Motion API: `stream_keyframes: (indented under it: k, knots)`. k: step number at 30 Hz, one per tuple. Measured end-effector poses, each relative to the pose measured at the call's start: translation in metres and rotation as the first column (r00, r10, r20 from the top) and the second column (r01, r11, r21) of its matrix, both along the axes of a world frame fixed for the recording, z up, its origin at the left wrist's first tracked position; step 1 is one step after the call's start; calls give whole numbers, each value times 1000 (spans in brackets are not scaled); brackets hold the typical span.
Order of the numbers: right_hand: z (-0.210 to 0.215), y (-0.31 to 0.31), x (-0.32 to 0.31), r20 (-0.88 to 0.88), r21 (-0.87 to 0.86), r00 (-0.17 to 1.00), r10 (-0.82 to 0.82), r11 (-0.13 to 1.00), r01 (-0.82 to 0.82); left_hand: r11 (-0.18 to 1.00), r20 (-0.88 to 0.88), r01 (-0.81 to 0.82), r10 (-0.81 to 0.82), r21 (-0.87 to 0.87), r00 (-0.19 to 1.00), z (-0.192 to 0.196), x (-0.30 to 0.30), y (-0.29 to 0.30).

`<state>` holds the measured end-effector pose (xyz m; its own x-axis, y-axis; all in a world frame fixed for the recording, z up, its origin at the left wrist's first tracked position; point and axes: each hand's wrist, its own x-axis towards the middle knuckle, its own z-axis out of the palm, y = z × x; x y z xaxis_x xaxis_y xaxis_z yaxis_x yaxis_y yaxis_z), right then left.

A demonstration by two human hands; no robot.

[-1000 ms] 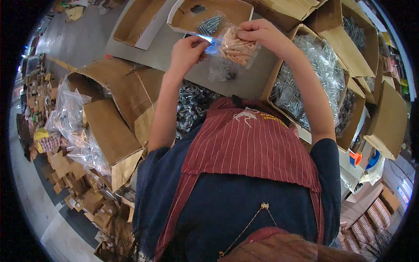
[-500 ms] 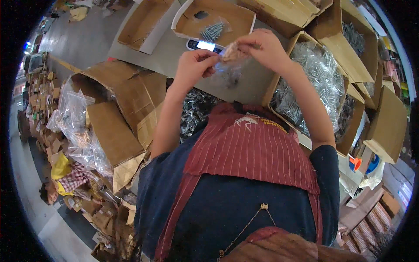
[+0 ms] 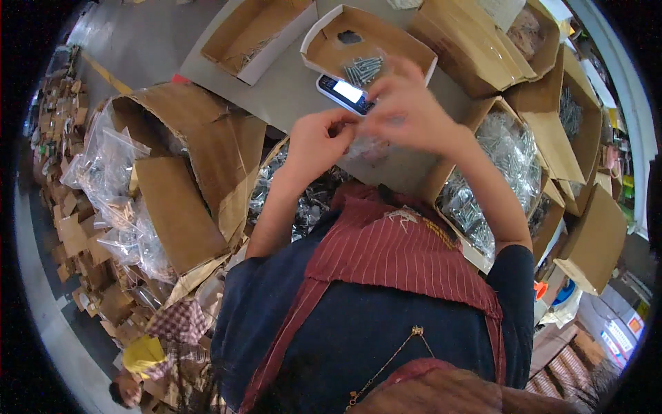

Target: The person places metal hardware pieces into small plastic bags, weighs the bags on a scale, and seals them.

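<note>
My left hand (image 3: 318,146) is closed in a pinch at the top of a small clear plastic bag (image 3: 369,149). The bag hangs below the fingers over the grey table, and its contents are too blurred to make out. My right hand (image 3: 408,110) is just to the right of the bag's top, its fingers smeared by motion. Behind the hands, a digital scale (image 3: 347,92) with a lit display stands against a shallow cardboard tray (image 3: 400,43). Several silver screws (image 3: 363,71) lie in that tray.
Another shallow box (image 3: 231,52) lies at the far left of the table. A carton of bagged screws (image 3: 493,172) stands at right, more open cartons (image 3: 476,41) behind it. At left, an open carton (image 3: 186,214) has clear bags (image 3: 110,172) beside it. A person (image 3: 145,355) is at lower left.
The tan bunch my right hand held at the bag no longer shows. My right hand now moves quickly near the bag's top. The view has shifted, with table things appearing farther right.
</note>
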<state>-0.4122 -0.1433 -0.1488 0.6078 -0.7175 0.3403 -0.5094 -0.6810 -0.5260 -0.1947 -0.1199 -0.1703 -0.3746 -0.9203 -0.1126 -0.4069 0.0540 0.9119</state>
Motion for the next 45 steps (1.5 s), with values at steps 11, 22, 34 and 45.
stream_keyframes:
  k: [11,22,34,45]
  knots:
    - [-96,-108,9,-506,44,856,-102,989,143,977,-173,-8,46,211,984,-19,-1,-6]
    - [-126,-170,19,-315,-64,934,-167,986,154,973,-122,36,-8,229,992,-29,-11,-28]
    - [-38,-86,-30,517,826,367,-773,340,-449,985,-140,-27,52,171,989,-33,-12,-12]
    - [9,30,-56,664,294,-11,-747,275,-915,992,-193,25,-1,125,981,16,-48,36]
